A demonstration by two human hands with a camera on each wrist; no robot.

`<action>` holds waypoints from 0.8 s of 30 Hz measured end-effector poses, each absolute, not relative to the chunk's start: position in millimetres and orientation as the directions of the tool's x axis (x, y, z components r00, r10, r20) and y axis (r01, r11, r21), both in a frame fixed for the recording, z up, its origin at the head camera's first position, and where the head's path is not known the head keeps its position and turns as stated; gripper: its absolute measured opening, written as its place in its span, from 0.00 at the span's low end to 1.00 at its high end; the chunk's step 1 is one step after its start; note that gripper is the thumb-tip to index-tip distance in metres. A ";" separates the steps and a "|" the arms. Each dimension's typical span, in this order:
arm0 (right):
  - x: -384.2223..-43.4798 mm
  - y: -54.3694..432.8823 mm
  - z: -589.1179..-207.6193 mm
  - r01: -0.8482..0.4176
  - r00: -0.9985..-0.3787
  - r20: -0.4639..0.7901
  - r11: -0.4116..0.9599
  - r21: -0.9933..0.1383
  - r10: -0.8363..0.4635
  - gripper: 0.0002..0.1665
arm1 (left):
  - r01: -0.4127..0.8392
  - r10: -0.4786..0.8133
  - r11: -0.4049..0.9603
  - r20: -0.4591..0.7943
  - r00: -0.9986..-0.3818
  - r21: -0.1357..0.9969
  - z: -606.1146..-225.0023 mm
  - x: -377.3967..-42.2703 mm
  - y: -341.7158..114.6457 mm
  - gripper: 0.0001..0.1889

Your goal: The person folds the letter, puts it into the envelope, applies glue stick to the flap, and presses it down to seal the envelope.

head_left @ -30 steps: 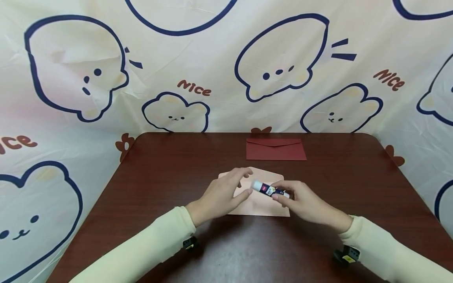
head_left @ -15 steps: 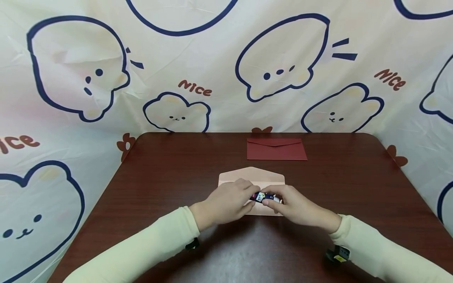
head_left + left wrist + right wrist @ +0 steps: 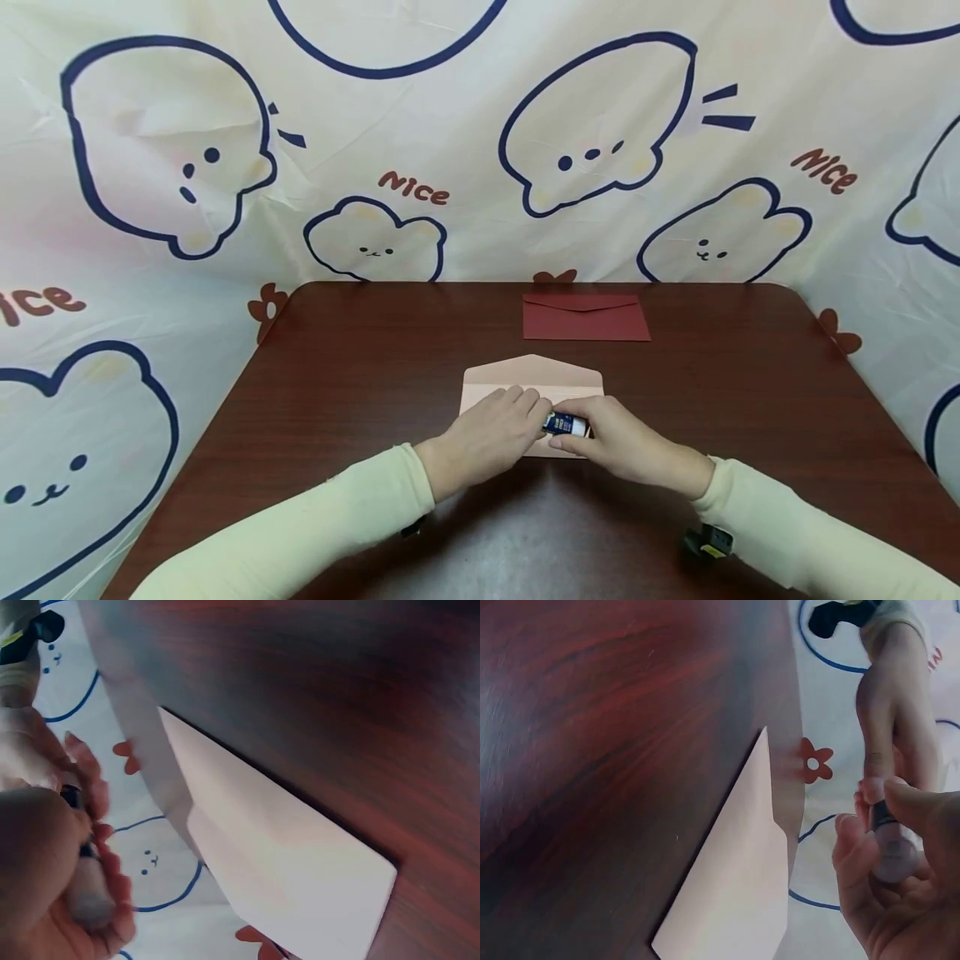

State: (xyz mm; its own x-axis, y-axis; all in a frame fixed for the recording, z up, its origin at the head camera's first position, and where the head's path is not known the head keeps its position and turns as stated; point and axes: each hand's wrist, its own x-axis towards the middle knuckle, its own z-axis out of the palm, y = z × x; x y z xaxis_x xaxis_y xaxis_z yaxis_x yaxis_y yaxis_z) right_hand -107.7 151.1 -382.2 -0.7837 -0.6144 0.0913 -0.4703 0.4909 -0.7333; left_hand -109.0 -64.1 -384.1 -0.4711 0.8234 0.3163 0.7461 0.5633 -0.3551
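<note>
You held a small glue stick (image 3: 566, 423) in both hands, lying roughly sideways above a pale pink envelope (image 3: 532, 371). Your left hand (image 3: 491, 432) had its grip curled around one end, its back toward the head camera and hiding that part. Your right hand (image 3: 626, 437) gripped the other end between thumb and fingers, leaving a dark blue label and a whitish end visible between them. Both wrist views showed fingers wrapped around the stick, somewhat blurred.

The pink envelope lay on a dark reddish-brown wooden counter (image 3: 360, 367), its pointed flap unfolded away from you. Farther back, near the counter's far edge and slightly to the right, lay a dark red envelope (image 3: 587, 318) with its flap folded down. Behind the counter hung a whitish cloth (image 3: 472, 125) printed with navy-outlined cartoon bears, brown flowers and the word "Nice".
</note>
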 end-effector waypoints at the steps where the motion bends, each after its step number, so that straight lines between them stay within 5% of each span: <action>1: -107.5 150.7 -382.4 -0.488 -0.782 0.100 0.505 -0.712 -0.615 0.06 | 0.750 0.826 0.560 0.305 -0.474 -0.351 -384.3 -109.6 -64.4 0.09; 19: -103.7 149.7 -376.9 -0.582 -0.762 0.164 0.552 -0.597 -0.626 0.06 | 0.777 0.842 0.516 0.380 -0.383 -0.361 -381.0 -120.2 -72.3 0.16; 24: -103.8 148.0 -376.6 -0.604 -0.760 0.236 0.526 -0.599 -0.605 0.04 | 0.805 0.824 0.531 0.383 -0.417 -0.266 -376.3 -124.5 -77.6 0.17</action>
State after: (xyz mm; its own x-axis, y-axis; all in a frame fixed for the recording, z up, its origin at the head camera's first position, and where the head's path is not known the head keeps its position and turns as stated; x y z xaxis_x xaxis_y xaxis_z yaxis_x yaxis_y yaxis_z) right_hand -103.8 148.0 -376.6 -0.7604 -0.6051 0.2359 -0.6041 0.5257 -0.5989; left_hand -124.5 -77.6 -376.3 -0.4174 0.8243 0.3825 0.8048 0.5308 -0.2655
